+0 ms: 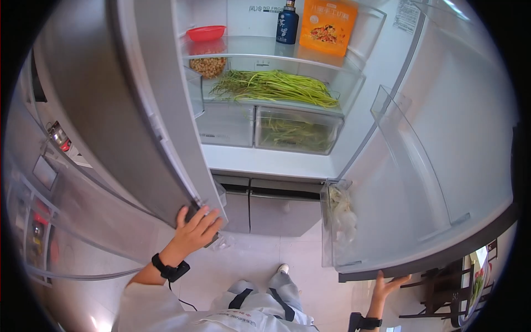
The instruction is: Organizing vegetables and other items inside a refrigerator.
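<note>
An upright refrigerator stands before me with both doors apart. My left hand (199,230) lies with spread fingers on the edge of the left refrigerator door (99,103). At the lower edge of the right refrigerator door (464,137) is my right hand (386,286), its fingers against or just under the dark rim; its grip is partly hidden. On the glass shelves are a red plastic bowl (206,33), a dark blue bottle (287,25), an orange food pouch (327,27), a container of nuts or beans (208,67) and a bunch of long green stalks (282,87).
Below the shelves, a clear crisper drawer (298,130) holds more greens. Plastic-bagged food (342,213) sits in the right door's bin. Lower closed drawers (284,213) face the tiled floor (257,253). Dark wooden chairs (442,290) stand at the lower right.
</note>
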`<state>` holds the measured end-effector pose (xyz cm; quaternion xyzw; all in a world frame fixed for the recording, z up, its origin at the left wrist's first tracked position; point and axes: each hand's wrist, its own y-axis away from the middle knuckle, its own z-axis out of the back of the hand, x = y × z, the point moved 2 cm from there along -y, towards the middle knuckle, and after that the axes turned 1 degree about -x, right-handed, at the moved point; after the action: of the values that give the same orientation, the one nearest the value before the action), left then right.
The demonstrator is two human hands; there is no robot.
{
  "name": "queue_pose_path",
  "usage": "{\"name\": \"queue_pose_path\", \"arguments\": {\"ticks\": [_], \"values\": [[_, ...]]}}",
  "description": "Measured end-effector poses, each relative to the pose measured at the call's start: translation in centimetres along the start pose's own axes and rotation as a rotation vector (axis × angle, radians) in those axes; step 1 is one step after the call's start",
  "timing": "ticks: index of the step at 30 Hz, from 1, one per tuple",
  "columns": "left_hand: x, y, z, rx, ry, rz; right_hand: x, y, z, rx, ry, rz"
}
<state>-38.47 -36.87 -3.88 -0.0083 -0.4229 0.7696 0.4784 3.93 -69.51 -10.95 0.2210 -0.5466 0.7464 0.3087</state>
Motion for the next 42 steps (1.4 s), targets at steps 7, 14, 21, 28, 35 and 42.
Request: {"name": "queue_pose_path", "arguments": {"ticks": [7, 14, 21, 28, 35, 42], "values": [[2.3, 8.0, 4.5, -0.152, -0.435, 0.224, 6.6, 3.2, -4.2, 0.067, 0.063, 0.078], [5.1, 14.8, 7.6, -0.360, -0.268, 0.637, 5.7, 1.9, -2.5, 0.060, 0.124, 0.049], [8.1, 18.2, 7.1, -0.580, -0.209, 0.901, -0.8, -0.8, -0.4, 0.047, -0.075, -0.051], [10.7, 19.3, 6.7, -0.727, -0.185, 0.977, -6.0, -4.3, 0.5, -0.102, -0.006, -0.125], [10.8, 21.6, 6.2, -0.647, -0.360, 0.953, -9.2, -5.8, 1.7, -0.081, -0.036, -0.159], [5.6, 12.3, 5.3, -0.404, -0.426, 1.023, 4.0, -7.0, 4.4, 0.608, 1.517, -0.017]]}}
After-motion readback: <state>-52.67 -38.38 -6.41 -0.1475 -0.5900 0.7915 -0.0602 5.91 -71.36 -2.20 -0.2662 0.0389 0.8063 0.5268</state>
